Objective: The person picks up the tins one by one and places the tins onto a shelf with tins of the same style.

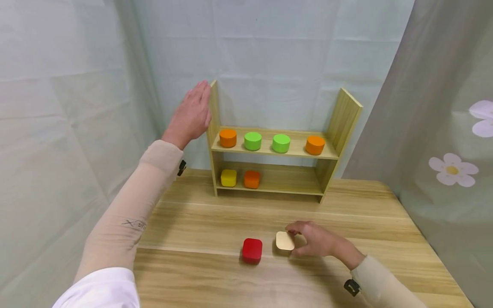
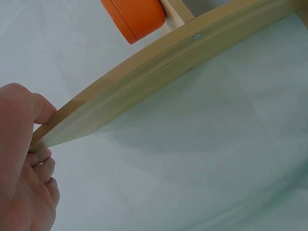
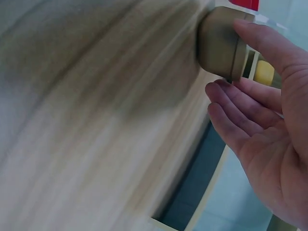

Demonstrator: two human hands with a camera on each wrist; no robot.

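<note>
My left hand (image 1: 194, 109) lies flat, fingers straight, against the outer face of the left side panel of a small wooden shelf (image 1: 214, 107). In the left wrist view the panel (image 2: 168, 72) runs between the thumb and fingers of that hand (image 2: 24, 183). My right hand (image 1: 299, 242) is low on the table and pinches a beige rounded block (image 1: 285, 241) between thumb and fingers. The right wrist view shows the same block (image 3: 219, 43) under the thumb of the hand (image 3: 260, 125). A red block (image 1: 252, 250) sits just left of it.
The upper shelf carries an orange cylinder (image 1: 228, 137), two green cylinders (image 1: 252, 140), (image 1: 281, 143) and another orange cylinder (image 1: 315, 145). A yellow block (image 1: 228, 178) and an orange block (image 1: 252, 179) stand on the lower shelf. Cloth walls enclose the wooden table (image 1: 200, 222).
</note>
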